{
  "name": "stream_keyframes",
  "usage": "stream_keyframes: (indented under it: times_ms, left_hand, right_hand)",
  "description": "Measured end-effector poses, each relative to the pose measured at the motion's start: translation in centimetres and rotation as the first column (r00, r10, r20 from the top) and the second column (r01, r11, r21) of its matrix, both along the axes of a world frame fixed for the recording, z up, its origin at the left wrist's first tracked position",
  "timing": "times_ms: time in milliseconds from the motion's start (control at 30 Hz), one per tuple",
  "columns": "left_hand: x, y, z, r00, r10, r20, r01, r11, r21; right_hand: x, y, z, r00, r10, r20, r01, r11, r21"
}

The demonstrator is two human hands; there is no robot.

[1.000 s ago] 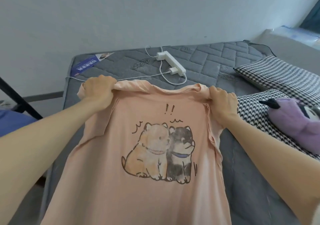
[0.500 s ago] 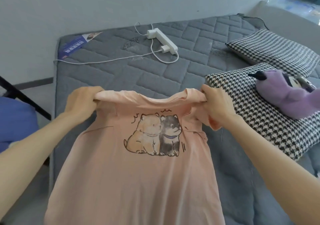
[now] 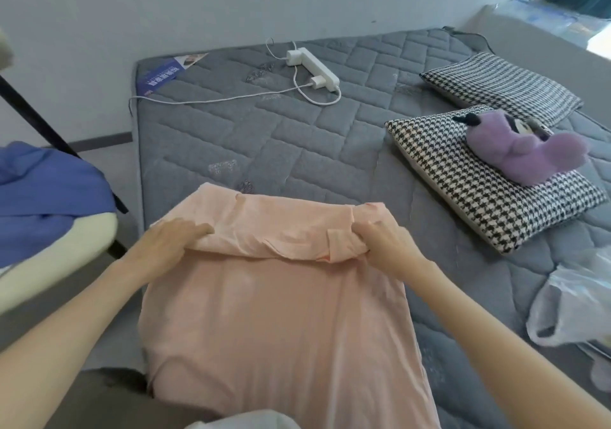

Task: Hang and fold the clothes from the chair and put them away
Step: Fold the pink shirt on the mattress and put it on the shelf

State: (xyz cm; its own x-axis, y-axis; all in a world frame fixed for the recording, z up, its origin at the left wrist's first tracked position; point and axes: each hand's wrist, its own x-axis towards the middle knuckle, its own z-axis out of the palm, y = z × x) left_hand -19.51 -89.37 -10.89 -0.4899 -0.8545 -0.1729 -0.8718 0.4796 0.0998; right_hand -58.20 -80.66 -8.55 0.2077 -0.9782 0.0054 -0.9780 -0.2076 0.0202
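Observation:
A pale pink T-shirt (image 3: 274,329) lies on the near corner of the grey quilted mattress (image 3: 297,151), its lower part hanging over the edge toward me. Its top is folded over forward, so the dog print is hidden. My left hand (image 3: 172,243) grips the folded edge at the left. At the right end of that fold, my right hand (image 3: 386,247) grips the bunched cloth. A blue garment (image 3: 43,194) lies on a pale chair (image 3: 56,256) at the left.
A white power strip (image 3: 314,68) with cables lies at the far middle of the mattress. Two houndstooth pillows (image 3: 463,180) lie at the right, a purple plush toy (image 3: 525,151) on the nearer one. A clear plastic bag (image 3: 572,299) sits at the right edge. A black rack bar (image 3: 39,124) slants at left.
The shirt came down from being held up in the air onto the mattress. Its top has been folded over, hiding the print. Both hands moved down with it, and my view tilted downward.

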Motion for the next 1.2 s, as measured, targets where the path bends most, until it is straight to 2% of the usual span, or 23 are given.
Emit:
stream_keyframes:
  times_ms: [67, 167, 233, 300, 400, 500, 633, 667, 700, 733, 800, 833, 900, 967, 1033, 1167, 1200]
  left_hand:
    - [0.5, 1.0, -0.9, 0.983, -0.099, 0.153, 0.098, 0.995, 0.015]
    - [0.4, 1.9, -1.5, 0.948, -0.123, 0.293, 0.090, 0.988, 0.125]
    - [0.1, 2.1, -1.7, 0.969, -0.074, 0.236, 0.025, 0.979, 0.202]
    - [-0.6, 2.4, -1.6, 0.998, 0.035, 0.049, -0.048, 0.955, 0.294]
    - [-2.7, 3.2, -1.6, 0.995, 0.056, -0.086, -0.026, 0.948, 0.317]
    - [-3.9, 3.2, -1.7, 0.995, 0.011, -0.102, 0.021, 0.954, 0.301]
    - [-3.9, 2.6, -1.2, 0.982, -0.170, 0.082, 0.120, 0.899, 0.420]
    - [-4.1, 2.4, -1.0, 0.973, -0.200, 0.114, 0.127, 0.879, 0.460]
    - [-4.4, 2.3, -0.8, 0.970, -0.205, 0.135, 0.113, 0.861, 0.496]
    - [-4.8, 2.1, -0.6, 0.976, -0.180, 0.127, 0.089, 0.849, 0.522]
    - [-6.4, 1.8, -0.3, 0.998, -0.058, 0.022, 0.039, 0.865, 0.500]
    - [-7.4, 1.6, -0.3, 0.998, -0.014, -0.058, 0.038, 0.898, 0.439]
    - [-9.8, 1.3, -0.4, 0.982, -0.006, -0.188, 0.062, 0.954, 0.293]
    - [-12.3, 1.0, -1.1, 0.971, -0.016, -0.238, 0.069, 0.975, 0.213]
    - [-14.8, 0.8, -1.9, 0.970, -0.031, -0.243, 0.079, 0.978, 0.191]
    - [-19.2, 0.3, -3.4, 0.976, -0.057, -0.211, 0.098, 0.977, 0.191]
    - [-19.9, 0.1, -3.8, 0.979, -0.048, -0.199, 0.092, 0.972, 0.218]
  right_hand:
    - [0.6, 1.8, -1.6, 0.990, 0.029, -0.136, -0.017, 0.996, 0.092]
    - [1.1, 4.5, -3.6, 0.997, -0.015, -0.079, 0.046, 0.915, 0.401]
    - [1.3, 5.4, -3.8, 0.999, -0.053, -0.006, 0.048, 0.829, 0.558]
    - [1.6, 5.5, -3.6, 0.991, -0.105, 0.078, 0.033, 0.776, 0.629]
    - [2.3, 5.2, -3.3, 0.985, -0.135, 0.110, 0.046, 0.811, 0.583]
    - [2.6, 5.0, -3.0, 0.976, -0.148, 0.162, 0.023, 0.805, 0.593]
    - [2.2, 4.6, -1.6, 0.950, -0.247, 0.189, 0.003, 0.616, 0.788]
    - [1.9, 4.3, -1.2, 0.928, -0.310, 0.207, 0.016, 0.588, 0.809]
    - [1.5, 3.9, -0.9, 0.892, -0.373, 0.255, 0.032, 0.615, 0.788]
    - [1.2, 3.4, -0.8, 0.845, -0.421, 0.330, 0.069, 0.698, 0.713]
    - [0.4, 2.4, -1.0, 0.730, -0.478, 0.489, 0.258, 0.855, 0.451]
    - [-0.1, 1.9, -1.2, 0.680, -0.505, 0.531, 0.385, 0.863, 0.327]
    - [-1.4, 0.6, -1.9, 0.592, -0.576, 0.563, 0.581, 0.790, 0.198]
    - [-3.2, -0.6, -2.8, 0.502, -0.646, 0.575, 0.664, 0.714, 0.223]
    - [-4.7, -1.8, -3.6, 0.420, -0.711, 0.564, 0.674, 0.660, 0.331]
    - [-5.3, -4.1, -4.2, 0.340, -0.731, 0.592, 0.597, 0.654, 0.464]
    - [-5.3, -4.7, -4.1, 0.289, -0.740, 0.607, 0.600, 0.634, 0.488]
